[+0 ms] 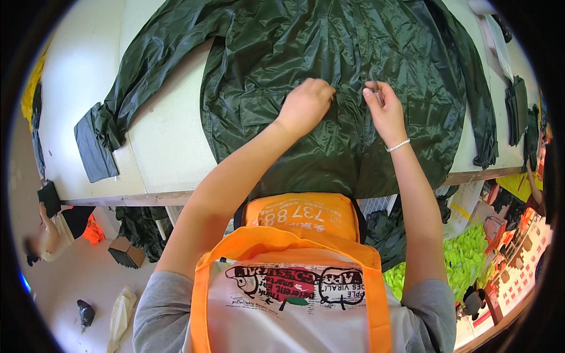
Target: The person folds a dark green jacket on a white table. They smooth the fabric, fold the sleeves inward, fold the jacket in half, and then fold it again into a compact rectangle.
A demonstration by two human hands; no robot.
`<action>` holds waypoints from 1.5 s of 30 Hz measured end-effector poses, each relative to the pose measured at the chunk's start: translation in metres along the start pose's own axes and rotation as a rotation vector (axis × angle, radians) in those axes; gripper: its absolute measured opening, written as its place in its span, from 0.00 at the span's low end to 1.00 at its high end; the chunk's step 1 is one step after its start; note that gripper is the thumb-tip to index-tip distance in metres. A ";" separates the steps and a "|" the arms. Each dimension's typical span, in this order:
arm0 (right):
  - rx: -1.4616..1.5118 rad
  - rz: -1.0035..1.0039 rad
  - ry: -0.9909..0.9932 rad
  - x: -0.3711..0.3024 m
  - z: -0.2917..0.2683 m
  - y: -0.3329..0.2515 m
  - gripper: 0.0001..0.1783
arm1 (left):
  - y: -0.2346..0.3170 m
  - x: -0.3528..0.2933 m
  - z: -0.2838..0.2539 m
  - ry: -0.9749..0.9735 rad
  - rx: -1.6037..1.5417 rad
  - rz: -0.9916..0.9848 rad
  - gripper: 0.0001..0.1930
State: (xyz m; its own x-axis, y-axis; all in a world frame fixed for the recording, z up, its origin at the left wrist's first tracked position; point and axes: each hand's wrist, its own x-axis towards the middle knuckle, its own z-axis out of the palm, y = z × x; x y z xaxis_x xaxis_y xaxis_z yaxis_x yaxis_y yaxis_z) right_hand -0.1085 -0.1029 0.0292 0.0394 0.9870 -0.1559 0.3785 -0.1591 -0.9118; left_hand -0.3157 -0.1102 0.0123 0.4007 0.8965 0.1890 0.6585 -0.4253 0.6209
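Note:
A shiny dark green jacket [276, 147] lies spread over the pale table, its sleeve on the left stretched out to a folded-looking cuff end. My left hand [308, 106] is closed with its fingertips pinching the cloth near the jacket's front opening; the exact bit it grips is hidden under the fingers. Just to the right, my right hand [385, 112] is raised slightly over the other front panel. Its fingers are closed around a small metal tool that looks like thread snips [377, 93]. A beaded bracelet circles that wrist.
The table [170, 141] ends at a near edge by my orange apron [300, 217]. Folded dark garments [516, 112] lie at the far right. Below are bright yellow-green garments [471, 253], a cardboard box [126, 253] and dark cloth heaps. Another person [56, 232] is at the left.

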 end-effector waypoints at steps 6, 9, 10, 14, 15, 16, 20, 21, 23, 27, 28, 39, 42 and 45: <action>-0.558 -0.336 -0.147 -0.028 -0.004 -0.025 0.13 | -0.020 0.050 -0.029 -0.319 -0.298 -0.341 0.13; -0.665 -0.481 -0.210 -0.025 -0.003 -0.030 0.14 | -0.028 0.056 -0.028 -0.375 -0.379 -0.336 0.13; -0.680 -0.503 -0.220 -0.024 -0.002 -0.030 0.14 | -0.029 0.058 -0.029 -0.402 -0.387 -0.336 0.13; -0.762 -0.556 -0.262 -0.018 0.002 -0.027 0.13 | -0.034 0.057 -0.023 -0.396 -0.420 -0.333 0.12; -0.769 -0.557 -0.266 -0.018 0.003 -0.027 0.13 | -0.033 0.057 -0.024 -0.399 -0.424 -0.337 0.12; -0.776 -0.559 -0.269 -0.017 0.004 -0.027 0.13 | -0.033 0.058 -0.025 -0.402 -0.427 -0.341 0.12; -0.799 -0.590 -0.268 -0.018 0.009 -0.028 0.13 | -0.034 0.055 -0.022 -0.388 -0.438 -0.343 0.12; -0.794 -0.596 -0.265 -0.018 0.009 -0.027 0.13 | -0.034 0.055 -0.022 -0.382 -0.440 -0.352 0.13; -0.783 -0.606 -0.259 -0.017 0.010 -0.024 0.13 | -0.034 0.055 -0.022 -0.373 -0.445 -0.369 0.14; -0.794 -0.626 -0.243 -0.017 0.010 -0.026 0.12 | -0.034 0.056 -0.023 -0.404 -0.429 -0.370 0.13; -0.795 -0.634 -0.233 -0.017 0.010 -0.025 0.11 | -0.035 0.056 -0.021 -0.395 -0.422 -0.359 0.13; -0.329 -0.237 -0.121 -0.011 0.013 -0.023 0.21 | -0.038 0.054 -0.041 -0.521 -0.319 -0.354 0.17; -0.289 -0.138 -0.255 0.007 0.019 -0.046 0.22 | -0.022 0.042 -0.105 -0.690 0.186 -0.258 0.25; -0.272 -0.323 -0.383 0.013 0.047 -0.057 0.16 | -0.050 0.011 -0.147 -0.754 0.365 -0.293 0.14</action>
State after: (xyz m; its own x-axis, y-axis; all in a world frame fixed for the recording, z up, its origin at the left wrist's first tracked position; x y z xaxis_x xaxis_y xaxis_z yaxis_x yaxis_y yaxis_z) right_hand -0.1728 -0.0821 0.0617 -0.4371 0.8976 -0.0580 0.5420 0.2114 -0.8133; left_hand -0.4377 -0.0606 0.0954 0.4129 0.7095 -0.5711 0.9108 -0.3204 0.2605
